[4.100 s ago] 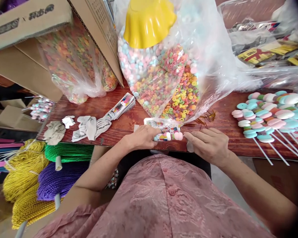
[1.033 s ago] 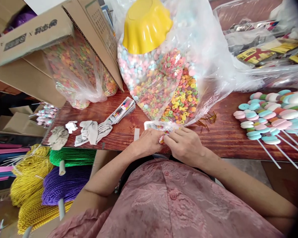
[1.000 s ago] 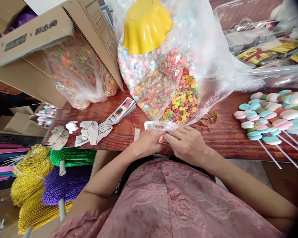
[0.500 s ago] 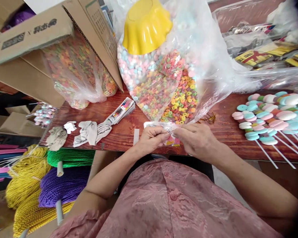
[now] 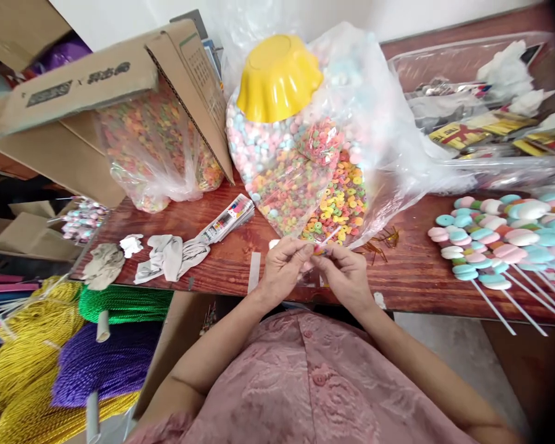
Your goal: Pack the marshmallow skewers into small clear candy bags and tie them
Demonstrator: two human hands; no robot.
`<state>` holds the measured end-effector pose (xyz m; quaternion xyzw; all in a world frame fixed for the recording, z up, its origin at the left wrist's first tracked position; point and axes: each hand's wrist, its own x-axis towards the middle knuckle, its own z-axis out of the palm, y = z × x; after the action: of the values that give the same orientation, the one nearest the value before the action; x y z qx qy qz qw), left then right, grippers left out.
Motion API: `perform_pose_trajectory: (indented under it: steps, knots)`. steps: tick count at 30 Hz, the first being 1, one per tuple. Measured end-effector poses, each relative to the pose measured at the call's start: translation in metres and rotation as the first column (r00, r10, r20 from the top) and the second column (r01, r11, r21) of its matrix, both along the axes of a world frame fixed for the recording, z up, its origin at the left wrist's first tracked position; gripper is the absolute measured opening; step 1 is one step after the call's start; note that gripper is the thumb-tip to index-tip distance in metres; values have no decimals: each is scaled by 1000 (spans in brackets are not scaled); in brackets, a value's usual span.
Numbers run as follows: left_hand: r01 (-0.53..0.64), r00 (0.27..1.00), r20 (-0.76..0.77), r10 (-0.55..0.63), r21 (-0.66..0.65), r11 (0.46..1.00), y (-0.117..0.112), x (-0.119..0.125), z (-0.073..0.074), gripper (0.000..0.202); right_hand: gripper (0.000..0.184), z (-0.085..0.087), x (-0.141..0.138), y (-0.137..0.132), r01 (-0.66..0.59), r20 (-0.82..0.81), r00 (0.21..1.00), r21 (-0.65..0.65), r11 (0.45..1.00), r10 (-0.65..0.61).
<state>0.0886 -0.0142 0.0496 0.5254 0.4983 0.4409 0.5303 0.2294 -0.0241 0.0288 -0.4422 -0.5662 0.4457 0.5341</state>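
My left hand [image 5: 285, 266] and my right hand [image 5: 346, 274] meet at the front of the table, both with fingers pinched. Out of the left fingertips a thin white stick [image 5: 333, 234] slants up to the right. Small colourful candy [image 5: 321, 251] shows at the right fingertips, partly covered by the fingers. Just beyond the hands lies an open plastic bag of ring-shaped gummy candies [image 5: 335, 206]. A flat packet below the hands is mostly hidden.
A yellow scalloped bowl [image 5: 280, 77] rests upside down on bagged marshmallows [image 5: 250, 145]. Left stands a cardboard box [image 5: 198, 92] with more bagged rings. Marshmallow skewers [image 5: 499, 237] lie right, near gold twist ties [image 5: 382, 243]. Cords [image 5: 106, 364] hang below the table's left edge.
My right hand has moved left and closer to my left hand. The white stick and colourful candy now show between them. The view has shifted, so the table's far side shows more.
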Motion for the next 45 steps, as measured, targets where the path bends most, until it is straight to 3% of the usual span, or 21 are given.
perform_pose_trajectory:
  steps: [2,5,8,12,14,16,18,20,23,26,27,29,31,32,34,36,37,39,40,42,45]
  knots:
    - [56,993,114,-43,-117,992,-3,-2,-2,43,12,-1,2,4,-5,-12,1000,35,999,6]
    - [218,962,224,-154,-295,930,-7,-9,-4,50,12,-2,5,8,-14,167,986,214,977,-22]
    - [309,950,130,-283,-284,908,-5,-16,-3,53,15,-4,2,10,-22,317,942,372,928,-105]
    - [381,923,65,-378,-275,883,1,-20,1,48,13,-2,2,17,62,346,912,415,908,-220]
    - [412,911,140,-388,-343,844,2,-22,1,42,18,3,11,19,33,414,853,563,826,-316]
    - [445,895,238,-378,-393,805,0,-24,1,37,30,10,23,17,-195,558,750,700,687,-355]
    - [542,839,330,-433,-425,726,0,-28,0,36,34,17,35,10,-473,706,625,683,557,-335]
    - [691,723,409,-557,-444,571,0,-31,-1,37,32,24,43,2,-612,780,541,622,489,-315]
    - [812,571,469,-674,-444,378,2,-30,-1,38,26,31,50,-10,-654,796,520,604,455,-309]
    - [854,458,329,-826,-421,306,-1,-25,6,42,18,29,54,-22,-668,809,509,587,457,-296]
    - [852,437,197,-878,-403,334,-3,-22,8,41,17,26,55,-25,-655,823,500,564,502,-271]
    - [826,425,-216,-879,-304,474,-9,-18,13,37,19,17,56,-30,-580,856,499,447,681,-137]
    - [814,403,-650,-644,-66,577,-16,-14,15,30,22,7,56,-33,-447,793,588,153,881,160]
    - [826,383,-792,-475,63,561,-20,-13,14,27,24,2,55,-34,-403,698,648,-26,915,305]
    - [859,376,-909,-183,267,437,-26,-9,12,24,29,-3,54,-36,-382,488,731,-286,879,477]
    - [863,423,-906,-5,401,309,-29,-7,8,22,32,-6,53,-39,-406,391,748,-368,836,536]
    - [852,451,-892,38,443,279,-30,-6,6,21,35,-6,55,-40,-412,384,750,-366,834,539]
    - [808,512,-858,42,498,315,-30,-6,2,20,37,-5,65,-42,-375,429,771,-291,880,470]
    - [778,541,-841,3,502,379,-29,-6,1,22,37,-5,74,-41,-318,493,784,-203,926,377]
    - [691,618,-776,-128,459,559,-26,-8,-1,27,31,-6,98,-35,-138,645,761,58,989,68]
    - [532,768,-535,-352,226,816,-20,-8,0,31,25,-12,131,-15,105,775,567,267,958,-278]
